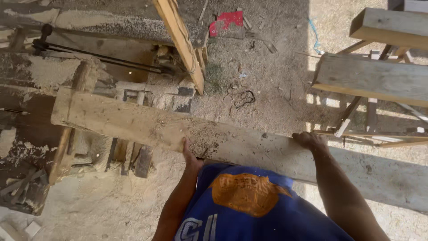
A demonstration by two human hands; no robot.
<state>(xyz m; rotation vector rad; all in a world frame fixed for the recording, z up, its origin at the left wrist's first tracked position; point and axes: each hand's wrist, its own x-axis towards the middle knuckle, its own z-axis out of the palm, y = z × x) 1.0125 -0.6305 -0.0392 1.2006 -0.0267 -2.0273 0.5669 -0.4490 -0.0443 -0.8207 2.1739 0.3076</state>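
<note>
A long, wide wooden plank dusted with sawdust stretches across the view from upper left to lower right, held in front of my body. My left hand grips its near edge around the middle, thumb on top. My right hand is curled over its far edge further to the right. The plank's left end lies over a dark, sawdust-covered saw bench.
A slanted wooden beam stands behind the plank. Stacked planks on a wooden frame sit at the right. The ground is sandy with sawdust, wood offcuts, a tangle of cord and a red scrap.
</note>
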